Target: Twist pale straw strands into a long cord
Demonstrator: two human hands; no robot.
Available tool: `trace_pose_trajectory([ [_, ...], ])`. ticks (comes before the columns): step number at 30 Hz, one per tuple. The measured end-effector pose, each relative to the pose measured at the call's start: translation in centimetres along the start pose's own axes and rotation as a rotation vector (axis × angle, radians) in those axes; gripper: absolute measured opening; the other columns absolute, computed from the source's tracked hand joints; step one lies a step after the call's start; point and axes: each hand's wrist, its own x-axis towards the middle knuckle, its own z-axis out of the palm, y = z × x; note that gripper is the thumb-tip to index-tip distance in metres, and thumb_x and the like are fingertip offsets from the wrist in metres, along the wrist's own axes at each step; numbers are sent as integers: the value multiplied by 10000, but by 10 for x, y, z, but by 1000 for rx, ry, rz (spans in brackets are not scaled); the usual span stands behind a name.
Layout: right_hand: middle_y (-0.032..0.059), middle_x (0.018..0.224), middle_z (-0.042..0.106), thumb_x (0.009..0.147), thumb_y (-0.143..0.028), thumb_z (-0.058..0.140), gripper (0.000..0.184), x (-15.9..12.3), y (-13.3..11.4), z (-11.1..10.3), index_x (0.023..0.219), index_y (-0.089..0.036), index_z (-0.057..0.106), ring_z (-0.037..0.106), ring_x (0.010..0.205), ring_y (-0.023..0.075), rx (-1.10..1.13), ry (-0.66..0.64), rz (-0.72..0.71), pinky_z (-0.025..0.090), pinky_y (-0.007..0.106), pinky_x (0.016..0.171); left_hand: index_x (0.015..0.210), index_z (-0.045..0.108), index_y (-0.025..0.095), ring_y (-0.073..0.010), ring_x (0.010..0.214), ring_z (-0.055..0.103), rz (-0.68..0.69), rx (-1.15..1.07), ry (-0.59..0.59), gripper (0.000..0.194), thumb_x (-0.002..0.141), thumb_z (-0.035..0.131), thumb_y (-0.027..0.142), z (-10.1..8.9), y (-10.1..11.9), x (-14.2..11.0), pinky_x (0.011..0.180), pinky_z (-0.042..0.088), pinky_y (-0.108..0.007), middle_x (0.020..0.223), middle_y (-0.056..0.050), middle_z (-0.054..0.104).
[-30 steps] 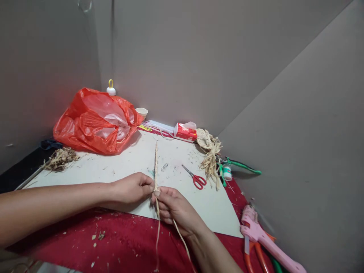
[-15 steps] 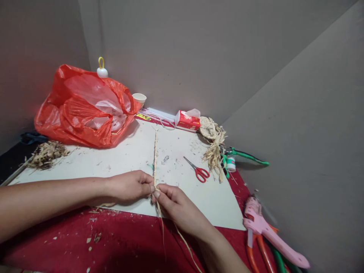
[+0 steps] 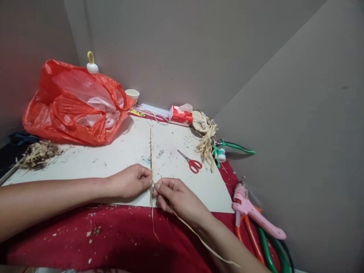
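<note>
A thin braid of pale straw-like fibre runs away from me across the white board. My left hand pinches the braid near its close end between thumb and fingertips. Just to the right, my right hand is closed, its thumb and forefinger gripping a loose strand beside the braid. One long strand trails from under that hand across my right wrist. Other loose strands hang past the board's front edge. The exact crossing point is partly hidden by my fingertips.
Red-handled scissors lie right of the braid. A red plastic bag, a tissue pack and a paper cup stand at the back. Fibre scraps lie left. A pink glue gun and green-handled pliers are at right.
My right hand has drawn slightly away from my left, and the long strand has swung out to the right. The whole view has shifted a little.
</note>
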Motion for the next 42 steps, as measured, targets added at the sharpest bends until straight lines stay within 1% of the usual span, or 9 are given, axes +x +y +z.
trace_pose_trajectory([
  [6, -14, 433, 576, 758, -389, 491, 248, -3, 9, 29, 718, -153, 557, 296, 271, 58, 216, 178, 34, 165, 190, 316, 593, 521, 162, -86, 488, 407, -43, -135, 15, 267, 791, 462, 331, 9, 0, 1, 521, 294, -211, 525, 29, 533],
  [12, 36, 511, 612, 830, -274, 424, 286, -5, 20, 38, 599, -168, 554, 485, 422, 112, -375, 387, -185, 314, 220, 463, 587, 524, 151, -74, 466, 354, -48, -337, 55, 265, 728, 548, 375, 14, 3, 2, 500, 254, -217, 481, 44, 453],
  [16, 83, 629, 653, 875, -257, 412, 279, -10, 23, 35, 731, -171, 634, 541, 535, 156, -864, 510, -323, 263, 260, 527, 582, 541, 138, -73, 489, 355, -50, -414, 105, 284, 702, 579, 393, 17, 9, 1, 527, 275, -219, 492, 44, 449],
  [22, 99, 620, 649, 890, -235, 430, 223, -12, 28, 32, 944, -165, 634, 530, 469, 175, -1138, 577, -360, 197, 296, 513, 592, 561, 127, -61, 468, 343, -94, -529, 104, 272, 667, 630, 379, 24, 6, 2, 506, 254, -216, 501, 37, 502],
  [25, 120, 647, 652, 877, -165, 428, 203, -18, 31, 37, 887, -135, 629, 542, 485, 172, -1223, 510, -402, 200, 300, 508, 554, 553, 124, -68, 492, 387, -75, -539, 116, 249, 626, 661, 336, 25, 4, 4, 530, 283, -217, 491, 36, 505],
  [29, 102, 679, 657, 863, -202, 464, 209, -49, 22, 40, 726, -153, 614, 544, 534, 168, -1260, 139, -430, 231, 289, 503, 608, 575, 125, -43, 396, 269, -162, -506, 107, 243, 645, 642, 355, 23, 6, 2, 436, 168, -221, 451, 60, 466],
  [32, 27, 642, 628, 864, -327, 510, 247, -76, 5, 21, 687, -186, 609, 525, 559, 134, -993, -36, -387, 308, 239, 519, 638, 580, 131, -42, 369, 218, -166, -499, 76, 254, 657, 632, 378, 21, 8, 0, 411, 108, -236, 431, 74, 421],
  [37, 19, 558, 551, 832, -434, 509, 330, -87, -33, -59, 675, -162, 609, 446, 463, 119, -558, 638, -385, 341, 236, 461, 618, 562, 137, -45, 371, 208, -145, -496, 90, 252, 669, 601, 381, 25, 7, 4, 420, 110, -235, 409, 80, 386],
  [42, -9, 473, 512, 729, -440, 587, 310, -58, -62, -145, 644, -143, 605, 405, 407, 98, -504, 940, -401, 301, 215, 406, 564, 522, 145, -48, 416, 224, -48, -477, 136, 335, 641, 615, 457, 31, 4, 9, 458, 142, -229, 443, 80, 389],
])
